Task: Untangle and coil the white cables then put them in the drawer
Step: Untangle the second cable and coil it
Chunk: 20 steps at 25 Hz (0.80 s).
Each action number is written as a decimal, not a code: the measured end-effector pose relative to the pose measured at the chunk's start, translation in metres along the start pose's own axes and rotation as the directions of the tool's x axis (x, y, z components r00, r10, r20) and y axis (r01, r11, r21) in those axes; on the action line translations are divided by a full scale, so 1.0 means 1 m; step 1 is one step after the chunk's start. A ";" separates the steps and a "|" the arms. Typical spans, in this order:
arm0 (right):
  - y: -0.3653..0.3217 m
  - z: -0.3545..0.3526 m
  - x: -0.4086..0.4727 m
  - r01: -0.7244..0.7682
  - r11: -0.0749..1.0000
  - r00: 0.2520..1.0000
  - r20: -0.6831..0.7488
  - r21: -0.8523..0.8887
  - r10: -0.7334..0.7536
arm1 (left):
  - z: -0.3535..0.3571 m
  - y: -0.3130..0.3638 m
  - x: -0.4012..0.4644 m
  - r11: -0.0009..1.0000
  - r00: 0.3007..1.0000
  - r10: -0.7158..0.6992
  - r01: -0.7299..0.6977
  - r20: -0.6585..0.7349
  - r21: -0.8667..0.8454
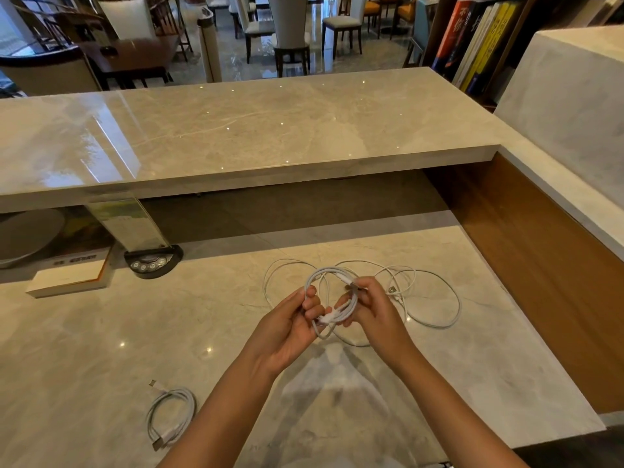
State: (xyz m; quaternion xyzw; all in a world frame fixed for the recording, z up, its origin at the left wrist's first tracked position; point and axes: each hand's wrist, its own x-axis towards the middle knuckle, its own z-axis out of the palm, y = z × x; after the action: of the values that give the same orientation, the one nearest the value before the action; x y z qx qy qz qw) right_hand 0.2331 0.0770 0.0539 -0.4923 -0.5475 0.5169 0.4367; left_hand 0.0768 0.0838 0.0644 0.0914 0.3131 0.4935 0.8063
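Above the pale marble desk (101, 332), a half-wound thin white cable (332, 298) is pinched in both curled hands, left hand (290, 327) gripping the loops, right hand (366, 305) feeding its plug, presumably to coil it, loose tangle (435, 298) behind, finished white coil (170, 415) set aside.

- Two bare forearms rise from the bottom edge of the frame toward its lower centre; no sleeve reaches into view on either one.
- The left hand (287, 327) wears no glove, ring or bracelet that shows.
- The right hand (373, 310) is equally bare, with no watch or band at the wrist.
- The fingers (312, 304) are slim, and their nails look short and unpainted, though the picture is too soft there to be sure.
- Nothing else of the person shows in the frame.
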 end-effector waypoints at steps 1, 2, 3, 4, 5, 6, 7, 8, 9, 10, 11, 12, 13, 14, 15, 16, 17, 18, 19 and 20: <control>0.002 0.005 -0.003 0.049 0.999 0.998 -0.026 0.011 -0.049 | 0.000 -0.002 0.001 1.000 1.000 0.005 -0.005 -0.009 -0.013; 0.004 0.008 -0.004 0.099 0.995 0.994 -0.051 0.004 -0.098 | 0.001 -0.003 0.002 1.000 1.000 0.017 -0.017 -0.021 -0.019; 0.006 0.010 -0.006 0.146 0.989 0.987 -0.065 -0.027 -0.147 | 0.003 -0.003 0.003 0.999 0.999 0.030 -0.030 -0.033 -0.022; 0.006 0.012 -0.006 0.190 0.979 0.979 -0.063 -0.075 -0.195 | 0.003 -0.003 0.002 0.999 0.998 0.038 -0.039 -0.044 -0.027; 0.005 0.012 -0.006 0.236 0.962 0.967 -0.061 -0.140 -0.246 | 0.004 -0.001 0.002 0.999 0.998 0.038 -0.040 -0.052 -0.037; 0.004 0.012 -0.005 0.275 0.943 0.955 -0.058 -0.187 -0.290 | 0.004 0.000 0.002 0.998 0.998 0.031 -0.034 -0.057 -0.048; 0.003 0.012 -0.005 0.304 0.927 0.943 -0.069 -0.220 -0.325 | 0.004 0.000 0.002 0.998 0.998 0.023 -0.026 -0.059 -0.055; 0.004 0.011 -0.006 0.322 0.912 0.928 -0.105 -0.252 -0.357 | 0.004 -0.001 0.002 0.998 0.998 0.018 -0.021 -0.058 -0.059; 0.005 0.011 -0.007 0.326 0.898 0.911 -0.155 -0.295 -0.381 | 0.004 -0.002 0.003 0.998 0.998 0.017 -0.020 -0.057 -0.062; 0.005 0.010 -0.008 0.324 0.883 0.890 -0.208 -0.339 -0.406 | 0.004 -0.003 0.004 0.997 0.998 0.018 -0.022 -0.061 -0.069; 0.003 0.008 -0.008 0.325 0.864 0.866 -0.246 -0.383 -0.435 | 0.004 -0.005 0.005 0.997 0.998 0.020 -0.025 -0.067 -0.079; -0.001 0.006 -0.009 0.324 0.852 0.847 -0.275 -0.412 -0.455 | 0.003 -0.007 0.006 0.996 0.998 0.020 -0.026 -0.066 -0.083; -0.008 0.003 -0.010 0.312 0.862 0.841 -0.307 -0.399 -0.446 | 0.002 -0.008 0.006 0.997 0.998 0.017 -0.022 -0.058 -0.077; -0.016 0.000 -0.011 0.282 0.898 0.843 -0.359 -0.339 -0.400 | 0.002 -0.007 0.005 0.998 0.999 0.013 -0.016 -0.044 -0.062; -0.024 -0.005 -0.011 0.241 0.941 0.843 -0.429 -0.237 -0.324 | 0.002 -0.007 0.005 0.999 0.999 0.012 -0.013 -0.032 -0.045; -0.030 -0.011 -0.009 0.196 0.972 0.831 -0.506 -0.127 -0.233 | 0.003 -0.006 0.004 0.999 1.000 0.014 -0.014 -0.016 -0.035; -0.034 -0.018 -0.006 0.145 0.989 0.815 -0.564 -0.032 -0.138 | 0.004 -0.005 0.002 1.000 1.000 0.021 -0.021 0.006 -0.019; -0.037 -0.025 -0.003 0.094 0.994 0.809 -0.585 0.050 -0.047 | 0.006 -0.004 0.001 0.999 0.999 0.035 -0.036 0.029 0.018; -0.037 -0.032 0.001 0.043 0.992 0.820 -0.571 0.119 0.033 | 0.008 -0.003 0.000 0.996 0.997 0.051 -0.055 0.053 0.076; -0.036 -0.038 0.005 -0.017 0.988 0.842 -0.531 0.153 0.097 | 0.009 -0.002 -0.001 0.986 0.995 0.067 -0.078 0.078 0.147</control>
State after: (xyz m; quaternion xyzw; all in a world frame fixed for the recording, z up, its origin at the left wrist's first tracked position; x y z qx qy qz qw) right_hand 0.2671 0.0878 0.0929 -0.6007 -0.3505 0.4092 0.5907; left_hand 0.0832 0.0834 0.0714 0.1809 0.3159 0.4941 0.7895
